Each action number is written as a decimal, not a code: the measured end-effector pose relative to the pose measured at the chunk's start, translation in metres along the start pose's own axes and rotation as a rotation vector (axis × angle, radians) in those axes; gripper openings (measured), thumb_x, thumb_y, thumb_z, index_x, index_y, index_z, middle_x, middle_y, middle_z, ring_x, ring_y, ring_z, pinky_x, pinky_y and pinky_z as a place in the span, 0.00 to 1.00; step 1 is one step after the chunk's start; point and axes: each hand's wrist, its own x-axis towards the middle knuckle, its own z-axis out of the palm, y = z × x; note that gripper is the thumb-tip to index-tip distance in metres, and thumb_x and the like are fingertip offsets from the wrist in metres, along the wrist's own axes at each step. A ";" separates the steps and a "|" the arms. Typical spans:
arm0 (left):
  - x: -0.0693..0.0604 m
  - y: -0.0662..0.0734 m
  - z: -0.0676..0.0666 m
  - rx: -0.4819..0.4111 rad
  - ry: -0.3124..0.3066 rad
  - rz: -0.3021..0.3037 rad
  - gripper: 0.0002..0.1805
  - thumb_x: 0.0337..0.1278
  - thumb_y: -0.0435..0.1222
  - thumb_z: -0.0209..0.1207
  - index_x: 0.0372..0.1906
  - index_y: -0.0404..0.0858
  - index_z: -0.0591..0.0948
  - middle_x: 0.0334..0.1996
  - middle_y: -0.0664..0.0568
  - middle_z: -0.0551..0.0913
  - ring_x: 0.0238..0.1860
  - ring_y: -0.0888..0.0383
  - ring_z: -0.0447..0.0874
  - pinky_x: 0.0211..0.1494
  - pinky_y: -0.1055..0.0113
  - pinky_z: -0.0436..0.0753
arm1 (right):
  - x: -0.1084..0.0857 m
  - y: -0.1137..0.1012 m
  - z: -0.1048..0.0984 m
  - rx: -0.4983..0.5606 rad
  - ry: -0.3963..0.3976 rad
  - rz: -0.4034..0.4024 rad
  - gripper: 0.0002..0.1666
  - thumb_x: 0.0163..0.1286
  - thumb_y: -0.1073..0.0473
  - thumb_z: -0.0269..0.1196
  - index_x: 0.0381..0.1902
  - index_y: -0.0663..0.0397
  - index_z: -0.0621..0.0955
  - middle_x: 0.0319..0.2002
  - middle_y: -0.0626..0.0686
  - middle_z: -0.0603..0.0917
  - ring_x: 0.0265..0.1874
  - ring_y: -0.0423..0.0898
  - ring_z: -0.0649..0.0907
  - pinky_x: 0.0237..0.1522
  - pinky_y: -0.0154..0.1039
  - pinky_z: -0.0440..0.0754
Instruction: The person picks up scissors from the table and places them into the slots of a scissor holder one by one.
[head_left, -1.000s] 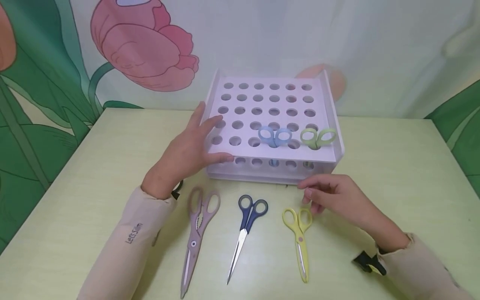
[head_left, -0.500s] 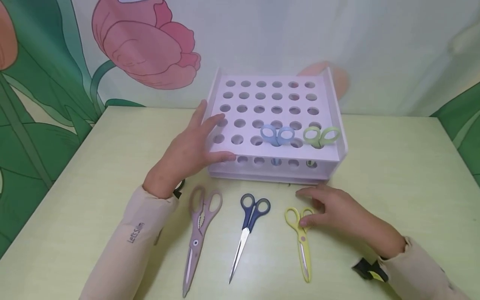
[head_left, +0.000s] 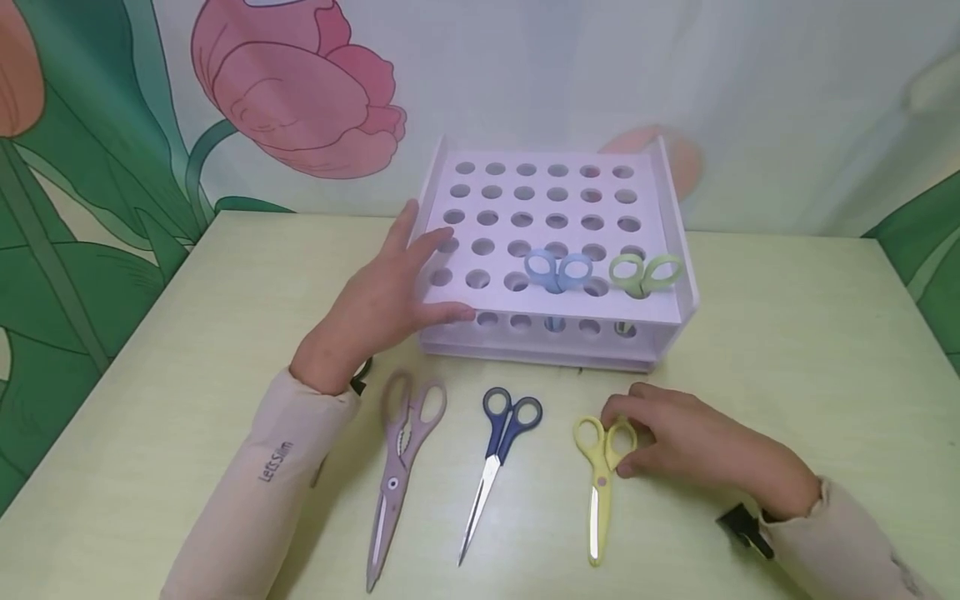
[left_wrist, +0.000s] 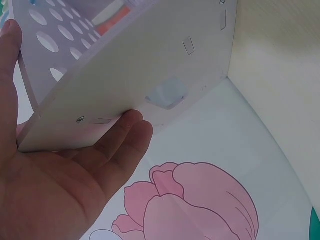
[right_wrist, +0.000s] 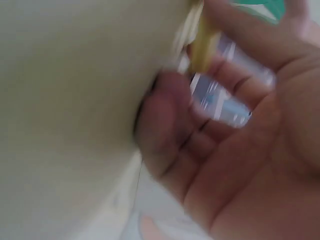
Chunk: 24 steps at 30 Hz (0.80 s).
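My left hand [head_left: 367, 312] holds the front left corner of a white rack [head_left: 497, 300] with rows of round holes. In the left wrist view, fingers bend against the outer face of its side panel [left_wrist: 115, 85]. Lower right, my right hand [head_left: 697, 442] pinches the right handle loop of the yellow scissors [head_left: 602, 481], which lie on the table. The right wrist view is blurred; part of a yellow handle [right_wrist: 204, 47] shows between thumb and fingers. Light blue scissors [head_left: 553, 282] and green scissors [head_left: 642, 286] stand in the rack's front row, loops upward.
Dark blue scissors [head_left: 495, 446] and mauve scissors [head_left: 393, 483] lie on the pale table [head_left: 810, 333], left of the yellow pair. Behind the rack hangs a backdrop with a painted pink flower [head_left: 300, 100].
My right hand has come down from near the rack's front edge onto the yellow scissors' handle. Those scissors have turned slightly, blade tip to the left. The left hand stays on the rack.
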 end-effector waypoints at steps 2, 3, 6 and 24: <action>0.000 0.000 -0.001 0.003 0.001 -0.001 0.55 0.46 0.60 0.74 0.78 0.46 0.63 0.82 0.47 0.34 0.66 0.41 0.72 0.53 0.53 0.80 | -0.001 0.000 -0.005 0.036 -0.025 0.001 0.20 0.56 0.50 0.78 0.43 0.37 0.79 0.30 0.39 0.72 0.29 0.37 0.72 0.33 0.36 0.72; 0.000 0.001 -0.001 0.006 0.002 -0.001 0.55 0.46 0.60 0.74 0.78 0.46 0.63 0.82 0.47 0.34 0.66 0.41 0.71 0.52 0.53 0.80 | -0.001 0.001 -0.008 0.059 -0.043 0.008 0.20 0.57 0.49 0.77 0.42 0.37 0.79 0.29 0.39 0.73 0.29 0.37 0.73 0.33 0.36 0.73; 0.000 0.001 -0.001 0.009 0.004 0.001 0.55 0.46 0.60 0.74 0.78 0.46 0.63 0.82 0.46 0.35 0.67 0.41 0.70 0.52 0.54 0.80 | -0.003 0.001 -0.016 0.132 -0.065 0.026 0.18 0.59 0.48 0.76 0.40 0.38 0.77 0.27 0.39 0.76 0.27 0.37 0.76 0.31 0.35 0.76; 0.001 0.001 0.000 0.015 0.002 0.000 0.56 0.46 0.60 0.74 0.78 0.46 0.63 0.81 0.46 0.35 0.67 0.41 0.70 0.49 0.54 0.80 | 0.000 -0.025 -0.051 0.455 0.387 -0.064 0.07 0.72 0.73 0.60 0.42 0.60 0.83 0.32 0.54 0.86 0.28 0.48 0.86 0.36 0.36 0.84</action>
